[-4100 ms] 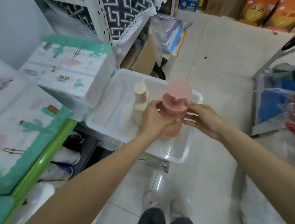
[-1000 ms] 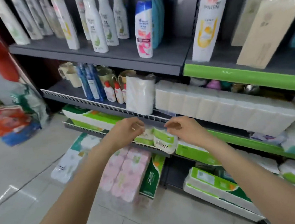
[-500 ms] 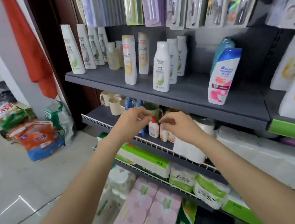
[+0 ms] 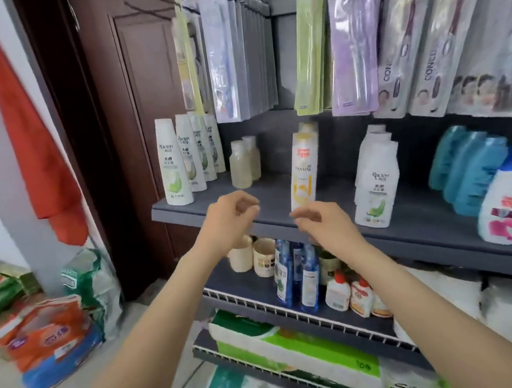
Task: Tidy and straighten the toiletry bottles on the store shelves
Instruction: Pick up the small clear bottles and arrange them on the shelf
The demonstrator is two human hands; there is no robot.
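Note:
The grey shelf (image 4: 421, 219) carries a row of white green-label bottles (image 4: 173, 164) at its left end. Beside them stand two small translucent bottles (image 4: 241, 165), a tall white-and-yellow Pantene bottle (image 4: 304, 171), a row of white bottles (image 4: 376, 183), teal bottles (image 4: 466, 172) and a white-and-blue bottle (image 4: 509, 199). My left hand (image 4: 229, 218) and my right hand (image 4: 319, 225) hover at the shelf's front edge, just below the Pantene bottle. Their fingers are loosely curled and hold nothing.
Toothbrush packs (image 4: 236, 50) hang above the bottles. The shelf below holds cups (image 4: 263, 256), blue bottles (image 4: 299, 279) and small red-capped bottles (image 4: 350, 294). Tissue packs (image 4: 293, 354) lie lower down. Bags (image 4: 50, 335) sit on the floor at left, under a red cloth (image 4: 37, 151).
The view has swung from a basket with a pink pump bottle to the shelves and risen. Both empty hands have lifted from the cup shelf to the bottle shelf's edge.

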